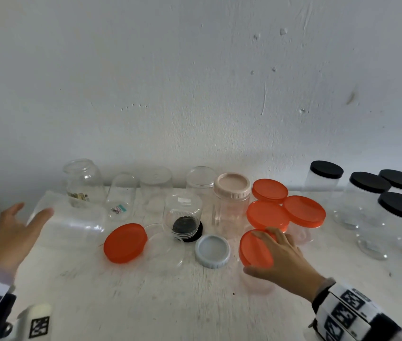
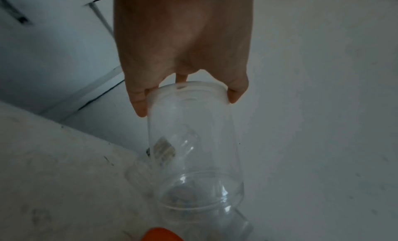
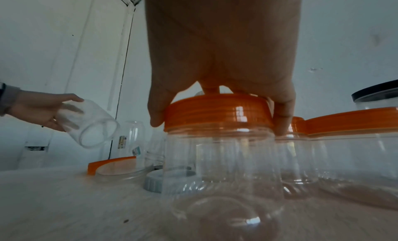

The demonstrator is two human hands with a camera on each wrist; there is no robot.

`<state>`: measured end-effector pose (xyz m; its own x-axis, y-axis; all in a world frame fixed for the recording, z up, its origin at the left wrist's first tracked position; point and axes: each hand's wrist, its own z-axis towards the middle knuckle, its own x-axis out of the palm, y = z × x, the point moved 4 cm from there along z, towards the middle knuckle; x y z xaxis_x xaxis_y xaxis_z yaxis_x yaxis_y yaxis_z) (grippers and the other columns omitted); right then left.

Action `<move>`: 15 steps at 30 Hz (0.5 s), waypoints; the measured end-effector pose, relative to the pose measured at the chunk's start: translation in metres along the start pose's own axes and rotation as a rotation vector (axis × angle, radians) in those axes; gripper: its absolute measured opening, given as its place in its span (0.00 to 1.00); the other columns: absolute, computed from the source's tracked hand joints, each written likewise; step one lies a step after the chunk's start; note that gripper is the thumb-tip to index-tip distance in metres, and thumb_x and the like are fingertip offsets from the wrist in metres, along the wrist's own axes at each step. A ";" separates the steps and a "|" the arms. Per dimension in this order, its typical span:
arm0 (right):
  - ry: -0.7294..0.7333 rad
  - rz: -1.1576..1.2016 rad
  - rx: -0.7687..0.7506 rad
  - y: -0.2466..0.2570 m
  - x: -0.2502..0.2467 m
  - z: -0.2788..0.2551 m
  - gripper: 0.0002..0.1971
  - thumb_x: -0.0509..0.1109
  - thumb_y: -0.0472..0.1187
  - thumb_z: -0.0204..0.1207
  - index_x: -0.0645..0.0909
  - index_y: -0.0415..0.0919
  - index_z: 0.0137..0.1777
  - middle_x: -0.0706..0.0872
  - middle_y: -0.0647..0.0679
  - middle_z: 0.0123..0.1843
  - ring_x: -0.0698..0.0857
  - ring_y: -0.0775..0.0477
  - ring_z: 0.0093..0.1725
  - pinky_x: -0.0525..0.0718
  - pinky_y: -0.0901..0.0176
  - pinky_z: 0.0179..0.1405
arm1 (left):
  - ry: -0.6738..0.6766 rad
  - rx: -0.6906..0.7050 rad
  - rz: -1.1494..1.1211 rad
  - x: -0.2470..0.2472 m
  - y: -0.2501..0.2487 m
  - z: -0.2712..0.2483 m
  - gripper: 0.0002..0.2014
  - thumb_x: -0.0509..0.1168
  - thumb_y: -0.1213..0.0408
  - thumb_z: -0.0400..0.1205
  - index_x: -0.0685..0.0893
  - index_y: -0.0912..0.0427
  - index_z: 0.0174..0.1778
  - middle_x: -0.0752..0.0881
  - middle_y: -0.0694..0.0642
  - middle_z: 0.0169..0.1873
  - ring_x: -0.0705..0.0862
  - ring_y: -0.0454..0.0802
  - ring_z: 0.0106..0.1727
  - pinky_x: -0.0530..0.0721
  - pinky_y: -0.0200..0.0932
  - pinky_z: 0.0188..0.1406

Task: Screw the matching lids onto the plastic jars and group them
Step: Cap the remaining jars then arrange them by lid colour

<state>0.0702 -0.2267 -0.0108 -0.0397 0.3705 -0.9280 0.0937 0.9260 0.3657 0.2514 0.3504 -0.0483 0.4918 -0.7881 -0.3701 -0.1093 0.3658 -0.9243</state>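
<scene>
My right hand (image 1: 252, 252) grips the orange lid (image 1: 256, 259) of a clear jar at the front right. In the right wrist view the thumb and fingers (image 3: 282, 125) wrap that lid (image 3: 217, 111), which sits on the jar (image 3: 224, 168) standing on the table. My left hand (image 1: 35, 210) holds a clear lidless jar (image 1: 69, 223) by its base, tilted above the table at the left. The left wrist view shows fingers (image 2: 140, 108) on both sides of the jar's base (image 2: 193, 142). A loose orange lid (image 1: 125, 243) and a grey-blue lid (image 1: 212, 251) lie in the middle.
Three orange-lidded jars (image 1: 304, 211) cluster behind my right hand, with a pink-lidded jar (image 1: 232, 193) beside them. Several black-lidded jars (image 1: 369, 183) stand at the far right. Lidless clear jars (image 1: 84, 183) line the wall. An upturned jar (image 1: 182, 215) sits on a black lid.
</scene>
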 end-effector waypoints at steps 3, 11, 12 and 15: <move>-0.011 0.006 0.048 0.001 -0.003 0.007 0.43 0.68 0.71 0.67 0.58 0.58 0.79 0.53 0.53 0.81 0.55 0.42 0.78 0.64 0.43 0.76 | 0.124 -0.075 -0.242 0.018 -0.034 -0.060 0.43 0.72 0.26 0.50 0.72 0.30 0.63 0.80 0.46 0.54 0.82 0.50 0.42 0.80 0.48 0.37; -0.102 -0.174 -0.066 0.043 -0.001 0.018 0.35 0.67 0.64 0.73 0.62 0.58 0.78 0.56 0.52 0.81 0.50 0.44 0.81 0.52 0.45 0.79 | 0.428 -0.289 -0.626 0.044 -0.065 -0.147 0.28 0.70 0.41 0.71 0.77 0.49 0.64 0.79 0.63 0.48 0.85 0.58 0.43 0.84 0.52 0.41; -0.099 -0.163 -0.127 0.054 0.002 0.021 0.34 0.67 0.63 0.73 0.63 0.57 0.78 0.57 0.53 0.80 0.51 0.46 0.80 0.52 0.48 0.79 | 0.447 -0.317 -0.667 0.047 -0.066 -0.154 0.24 0.70 0.41 0.70 0.79 0.47 0.59 0.79 0.62 0.47 0.84 0.57 0.43 0.86 0.53 0.41; -0.024 -0.069 -0.285 0.092 0.018 0.033 0.34 0.69 0.60 0.74 0.65 0.51 0.78 0.63 0.53 0.77 0.56 0.50 0.77 0.58 0.53 0.76 | 0.510 -0.370 -0.775 0.055 -0.068 -0.171 0.17 0.70 0.42 0.68 0.80 0.44 0.48 0.80 0.59 0.48 0.83 0.57 0.50 0.86 0.57 0.43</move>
<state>0.1111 -0.1370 0.0035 -0.0128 0.3075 -0.9514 -0.1917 0.9331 0.3042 0.1384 0.1974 -0.0214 0.1205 -0.8939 0.4318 -0.2202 -0.4482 -0.8664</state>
